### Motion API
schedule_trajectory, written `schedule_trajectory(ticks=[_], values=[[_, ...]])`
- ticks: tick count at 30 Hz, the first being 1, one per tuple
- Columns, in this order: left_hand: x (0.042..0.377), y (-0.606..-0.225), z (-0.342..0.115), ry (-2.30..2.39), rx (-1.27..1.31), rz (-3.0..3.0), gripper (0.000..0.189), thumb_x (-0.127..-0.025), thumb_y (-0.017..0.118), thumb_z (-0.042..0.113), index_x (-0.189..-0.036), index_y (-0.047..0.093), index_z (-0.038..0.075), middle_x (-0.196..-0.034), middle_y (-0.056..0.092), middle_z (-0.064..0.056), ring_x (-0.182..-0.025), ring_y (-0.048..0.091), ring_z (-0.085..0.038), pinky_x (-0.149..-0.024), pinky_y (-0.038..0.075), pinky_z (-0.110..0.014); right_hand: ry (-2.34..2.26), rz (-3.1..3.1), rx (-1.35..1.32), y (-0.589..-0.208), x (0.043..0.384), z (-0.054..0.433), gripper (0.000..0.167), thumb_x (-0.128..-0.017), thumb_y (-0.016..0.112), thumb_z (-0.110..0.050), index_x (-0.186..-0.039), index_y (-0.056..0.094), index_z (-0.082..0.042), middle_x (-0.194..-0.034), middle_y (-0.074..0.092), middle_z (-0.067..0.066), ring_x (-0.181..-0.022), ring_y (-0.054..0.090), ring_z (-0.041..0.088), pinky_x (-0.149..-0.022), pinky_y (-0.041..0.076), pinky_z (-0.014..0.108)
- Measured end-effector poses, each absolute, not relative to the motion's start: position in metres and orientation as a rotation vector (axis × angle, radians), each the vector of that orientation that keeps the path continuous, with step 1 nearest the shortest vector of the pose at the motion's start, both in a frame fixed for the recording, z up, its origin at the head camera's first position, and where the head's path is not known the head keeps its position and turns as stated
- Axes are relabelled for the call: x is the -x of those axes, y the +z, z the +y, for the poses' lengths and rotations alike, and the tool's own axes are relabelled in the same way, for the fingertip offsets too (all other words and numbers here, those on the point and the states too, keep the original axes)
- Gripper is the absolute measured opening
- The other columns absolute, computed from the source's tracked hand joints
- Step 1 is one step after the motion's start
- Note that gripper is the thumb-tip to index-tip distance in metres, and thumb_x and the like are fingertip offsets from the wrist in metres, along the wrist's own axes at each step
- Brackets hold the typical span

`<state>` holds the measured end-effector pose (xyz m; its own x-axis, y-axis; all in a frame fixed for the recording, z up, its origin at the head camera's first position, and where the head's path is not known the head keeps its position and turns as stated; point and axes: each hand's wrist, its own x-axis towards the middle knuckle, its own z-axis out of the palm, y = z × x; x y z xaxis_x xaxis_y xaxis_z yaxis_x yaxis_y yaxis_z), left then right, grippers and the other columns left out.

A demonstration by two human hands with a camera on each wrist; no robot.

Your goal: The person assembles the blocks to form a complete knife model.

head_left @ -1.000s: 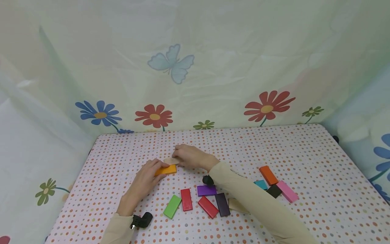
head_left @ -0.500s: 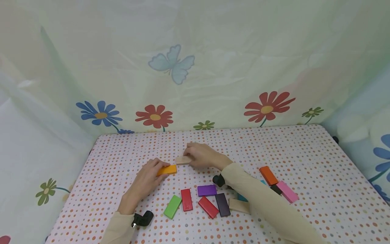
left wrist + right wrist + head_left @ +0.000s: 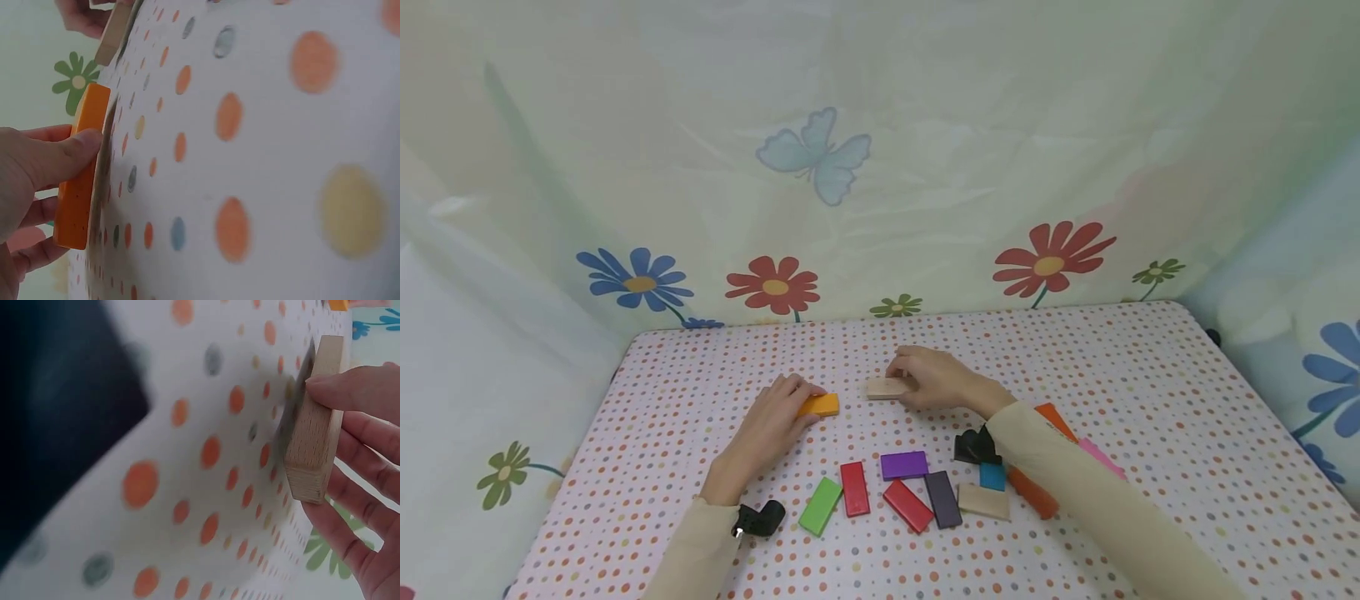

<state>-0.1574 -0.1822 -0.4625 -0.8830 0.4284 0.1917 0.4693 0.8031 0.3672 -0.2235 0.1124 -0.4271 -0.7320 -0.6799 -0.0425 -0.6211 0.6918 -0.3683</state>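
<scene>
My left hand [image 3: 771, 417] holds an orange-yellow wooden block [image 3: 826, 405] lengthwise, left of the table's middle. In the left wrist view, the thumb lies along the near face of the block [image 3: 78, 209], with fingers behind it, close over the dotted cloth. To the right, a plain wooden block [image 3: 882, 388] is pinched by my right hand [image 3: 940, 383]. Seen from the right wrist, the thumb presses one face of this bare-wood block [image 3: 312, 434] while the fingers support the other side. A gap separates the two blocks.
Nearer me lie blocks in green [image 3: 821, 506], red [image 3: 854, 489], purple [image 3: 904, 465], a second red [image 3: 908, 506], dark violet [image 3: 943, 499], plain wood [image 3: 983, 501] and teal [image 3: 992, 477]. My right sleeve [image 3: 1075, 492] partly covers orange [image 3: 1034, 493] and pink [image 3: 1102, 458] blocks.
My right hand has moved right with the plain wooden block, away from the orange-yellow one. My left hand, still gripping its block, has shifted slightly farther from me.
</scene>
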Motion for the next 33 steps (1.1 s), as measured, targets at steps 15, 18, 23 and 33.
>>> schedule_trajectory(ticks=[15, 18, 23, 33], values=[[0.178, -0.460, -0.176, -0.688, 0.741, -2.942, 0.034, -0.094, 0.079, 0.016, -0.127, 0.071, 0.008, -0.117, 0.066, -0.005, -0.107, 0.057, -0.025, -0.097, 0.050, -0.046, -0.503, 2.722, 1.018, -0.426, 0.224, 0.114, 0.031, -0.091, 0.080, -0.012, -0.122, 0.074, -0.008, -0.112, 0.067, 0.001, -0.103, 0.063, 0.017, -0.094, 0.054, 0.040], [0.179, -0.459, -0.175, -0.717, 0.741, -2.956, 0.034, -0.095, 0.079, 0.016, -0.127, 0.071, 0.008, -0.117, 0.066, -0.005, -0.107, 0.057, -0.025, -0.098, 0.049, -0.046, -0.514, 2.717, 1.031, -0.427, 0.224, 0.110, 0.033, -0.091, 0.080, -0.012, -0.122, 0.074, -0.008, -0.112, 0.067, 0.001, -0.101, 0.062, 0.015, -0.094, 0.054, 0.038], [0.180, -0.458, -0.175, -0.733, 0.727, -2.976, 0.034, -0.095, 0.079, 0.017, -0.127, 0.071, 0.009, -0.118, 0.066, -0.005, -0.107, 0.057, -0.025, -0.099, 0.049, -0.046, -0.547, 2.700, 1.056, -0.428, 0.224, 0.101, 0.034, -0.091, 0.079, -0.011, -0.124, 0.073, -0.007, -0.115, 0.067, 0.002, -0.101, 0.061, 0.015, -0.094, 0.054, 0.038], [0.182, -0.458, -0.174, -0.723, 0.700, -3.000, 0.031, -0.097, 0.077, 0.018, -0.127, 0.072, 0.011, -0.118, 0.066, -0.004, -0.108, 0.056, -0.025, -0.099, 0.048, -0.046, -0.554, 2.683, 1.111, -0.432, 0.226, 0.087, 0.030, -0.093, 0.077, -0.011, -0.122, 0.074, -0.007, -0.118, 0.067, 0.004, -0.104, 0.062, 0.018, -0.095, 0.053, 0.039]])
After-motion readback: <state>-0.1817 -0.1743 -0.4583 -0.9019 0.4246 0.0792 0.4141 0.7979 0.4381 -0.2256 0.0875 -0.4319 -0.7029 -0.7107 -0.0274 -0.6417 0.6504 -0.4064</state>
